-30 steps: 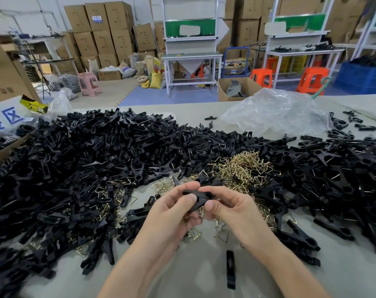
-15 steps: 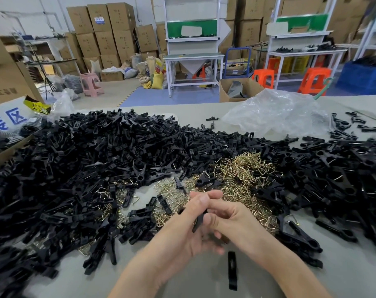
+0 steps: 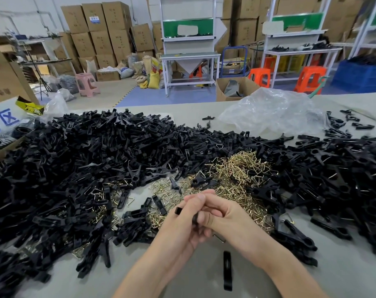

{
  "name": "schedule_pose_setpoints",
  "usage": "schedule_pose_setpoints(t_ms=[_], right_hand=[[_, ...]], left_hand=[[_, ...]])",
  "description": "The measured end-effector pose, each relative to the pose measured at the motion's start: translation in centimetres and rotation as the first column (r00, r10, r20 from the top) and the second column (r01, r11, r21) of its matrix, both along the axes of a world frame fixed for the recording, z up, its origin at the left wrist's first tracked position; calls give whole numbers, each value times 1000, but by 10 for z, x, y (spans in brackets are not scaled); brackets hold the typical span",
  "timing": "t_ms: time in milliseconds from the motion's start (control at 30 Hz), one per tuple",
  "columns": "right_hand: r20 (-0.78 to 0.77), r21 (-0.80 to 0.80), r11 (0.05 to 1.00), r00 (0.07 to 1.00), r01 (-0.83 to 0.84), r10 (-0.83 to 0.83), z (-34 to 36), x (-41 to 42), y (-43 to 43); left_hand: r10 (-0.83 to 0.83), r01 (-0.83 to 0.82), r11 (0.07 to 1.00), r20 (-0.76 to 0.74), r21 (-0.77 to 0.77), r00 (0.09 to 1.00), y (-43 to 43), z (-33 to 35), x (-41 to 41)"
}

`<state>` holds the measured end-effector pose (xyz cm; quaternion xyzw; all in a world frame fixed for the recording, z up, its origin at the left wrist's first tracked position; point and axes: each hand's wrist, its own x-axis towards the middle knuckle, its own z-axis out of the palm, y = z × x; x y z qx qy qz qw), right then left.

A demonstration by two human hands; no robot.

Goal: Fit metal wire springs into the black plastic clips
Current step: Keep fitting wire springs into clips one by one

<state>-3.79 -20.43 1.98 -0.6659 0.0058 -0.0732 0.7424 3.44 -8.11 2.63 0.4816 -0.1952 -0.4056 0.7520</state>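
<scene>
My left hand [image 3: 182,222] and my right hand [image 3: 227,216] are pressed together over the table's near middle, both gripping one black plastic clip [image 3: 194,218]. Only its ends show between the fingers. A bit of metal wire spring [image 3: 219,238] pokes out below the hands. Behind them lies a heap of brass-coloured wire springs [image 3: 236,173]. Large piles of black clips [image 3: 86,168] spread left and right [image 3: 343,179]. A single black clip half [image 3: 227,269] lies on the table between my forearms.
A crumpled clear plastic bag [image 3: 273,112] sits at the back right of the grey table [image 3: 333,276]. A cardboard box [image 3: 2,82] stands at the far left. Workbenches, stools and stacked cartons fill the room beyond.
My hands have closed tighter together around the clip, which has turned from flat between my fingertips to mostly hidden inside my grip. The camera view shifted slightly.
</scene>
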Motion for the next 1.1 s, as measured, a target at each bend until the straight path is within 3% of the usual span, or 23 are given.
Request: schedule_pose_setpoints(t_ms=[200,467,867,1100], right_hand=[[14,85,993,997,-80,79,2,-3,3],[9,12,991,991,134,-134,-1,5,26],[15,38,986,986,165,-165,-6,6,27],[42,-64,997,998,54,-51,0,5,19]], left_hand=[[117,-118,993,52,23,992,-2,1,3],[144,-146,989,136,5,980,-4,-7,2],[128,-143,989,263,39,956,-3,-9,1],[135,-140,990,125,33,983,0,-7,5]])
